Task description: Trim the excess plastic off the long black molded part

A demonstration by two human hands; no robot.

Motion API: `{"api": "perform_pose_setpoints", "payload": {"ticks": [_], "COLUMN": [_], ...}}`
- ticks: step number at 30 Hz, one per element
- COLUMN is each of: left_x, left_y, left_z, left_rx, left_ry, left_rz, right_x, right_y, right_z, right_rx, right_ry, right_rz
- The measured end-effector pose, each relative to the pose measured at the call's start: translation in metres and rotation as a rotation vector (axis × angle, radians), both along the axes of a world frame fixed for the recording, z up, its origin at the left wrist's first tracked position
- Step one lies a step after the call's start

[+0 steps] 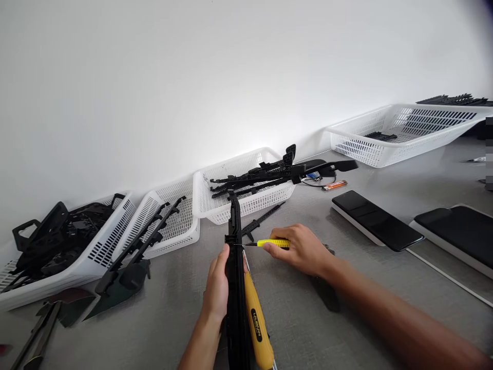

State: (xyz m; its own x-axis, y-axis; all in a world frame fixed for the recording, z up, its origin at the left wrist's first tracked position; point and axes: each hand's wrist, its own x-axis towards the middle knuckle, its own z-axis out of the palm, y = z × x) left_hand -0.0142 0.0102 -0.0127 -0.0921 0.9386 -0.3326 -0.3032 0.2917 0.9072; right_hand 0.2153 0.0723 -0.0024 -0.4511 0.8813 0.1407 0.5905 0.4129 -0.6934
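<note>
Over the grey table (173, 308), the left hand (217, 285) is gripping a long black part (235, 288) upright in view, thumb pressing its side, while the right hand (298, 249) is pinching a yellow-handled tool (274, 243), its tip meeting the part.

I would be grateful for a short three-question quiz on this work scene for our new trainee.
1. True or false: the left hand grips the long black plastic part.
2. What colour is the handle of the slim tool in the right hand? A) red B) blue C) yellow
3. Fill in the number: ____ white plastic baskets are in view.
Key: 1. True; 2. C; 3. four
</note>
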Motion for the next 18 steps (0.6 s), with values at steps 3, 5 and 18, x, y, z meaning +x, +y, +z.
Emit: {"api": "perform_pose_setpoints", "payload": {"ticks": [3,5,18], "left_x": [-0.0001,0.0003,0.0008], "left_y": [0.0014,0.0024,0.001], "left_z": [0.0004,0.0016,0.0024], "left_rx": [-0.016,-0.022,-0.035], "left_ry": [-0.006,-0.029,-0.02], "left_rz": [0.018,0.031,0.081], "right_x": [0.0012,0.0013,0.0033], "right_y": [0.0005,0.0006,0.0004], "right_z": [0.0011,0.0017,0.0024], "right_rx": [-0.003,0.009,0.023], "right_ry": [-0.019,-0.011,0.002], "right_rz": [-0.01,-0.033,-0.008]}}
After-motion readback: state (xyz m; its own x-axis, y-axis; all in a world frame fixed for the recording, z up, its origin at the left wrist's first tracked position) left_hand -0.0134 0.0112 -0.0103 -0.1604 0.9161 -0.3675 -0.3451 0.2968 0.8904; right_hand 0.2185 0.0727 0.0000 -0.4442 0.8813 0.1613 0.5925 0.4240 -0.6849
